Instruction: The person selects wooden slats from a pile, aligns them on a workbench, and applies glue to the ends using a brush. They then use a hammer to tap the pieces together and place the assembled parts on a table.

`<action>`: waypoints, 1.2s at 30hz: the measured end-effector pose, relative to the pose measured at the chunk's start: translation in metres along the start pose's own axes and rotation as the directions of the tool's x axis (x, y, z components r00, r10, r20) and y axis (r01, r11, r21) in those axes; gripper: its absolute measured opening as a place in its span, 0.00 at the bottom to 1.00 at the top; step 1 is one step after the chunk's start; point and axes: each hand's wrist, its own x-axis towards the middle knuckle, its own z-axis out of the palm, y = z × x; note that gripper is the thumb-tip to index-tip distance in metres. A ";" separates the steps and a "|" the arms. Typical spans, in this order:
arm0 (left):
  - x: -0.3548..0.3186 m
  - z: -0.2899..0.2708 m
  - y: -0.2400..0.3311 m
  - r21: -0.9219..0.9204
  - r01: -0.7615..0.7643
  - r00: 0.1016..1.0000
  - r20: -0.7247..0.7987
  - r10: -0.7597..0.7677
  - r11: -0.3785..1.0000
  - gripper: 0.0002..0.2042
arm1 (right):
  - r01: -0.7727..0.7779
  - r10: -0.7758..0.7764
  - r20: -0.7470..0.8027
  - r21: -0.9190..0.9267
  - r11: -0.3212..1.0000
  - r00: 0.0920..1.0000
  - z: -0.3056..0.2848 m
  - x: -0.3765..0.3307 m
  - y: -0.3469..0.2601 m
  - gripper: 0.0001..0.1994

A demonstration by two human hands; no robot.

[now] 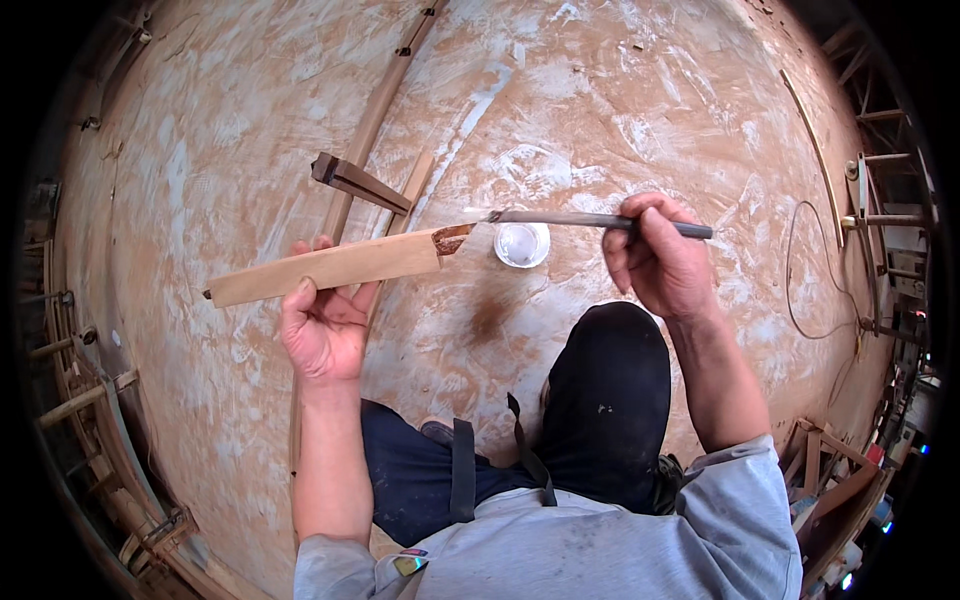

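Note:
My left hand (328, 325) grips a pale wooden piece (340, 271) from below, thumb on its near edge. Its right end is a dark, reddish-brown joint end (452, 238), cut rough or stepped. My right hand (660, 250) is closed around a thin, dark stick (570, 218), which points left. The stick's tip is close to the joint end and above the rim of a small white tub (522, 245); I cannot tell whether it touches either. Whitish stuff shows inside the tub, which stands between my hands.
A large brown board (600, 120) smeared with white lies beneath me. Beyond my left hand are a long wooden bar (385, 95) and a shorter dark wooden piece (362, 184). A thin cable (790, 270) curls at the right. Wooden frames (830, 470) stand at the lower right.

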 end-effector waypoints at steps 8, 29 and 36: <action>0.000 -0.001 0.000 -0.016 -0.001 1.000 -0.016 0.001 1.000 0.20 | -0.025 0.012 -0.098 -0.127 0.992 0.995 -0.003 -0.004 0.003 0.08; 0.001 0.001 -0.005 0.038 -0.035 0.940 -0.339 0.046 0.999 0.13 | 0.000 0.010 0.021 -0.422 0.907 1.000 0.045 -0.004 0.011 0.09; 0.002 -0.002 -0.004 0.050 -0.037 0.933 -0.355 0.052 0.998 0.13 | 0.504 -0.177 0.480 -0.732 0.458 0.859 0.051 0.004 0.004 0.10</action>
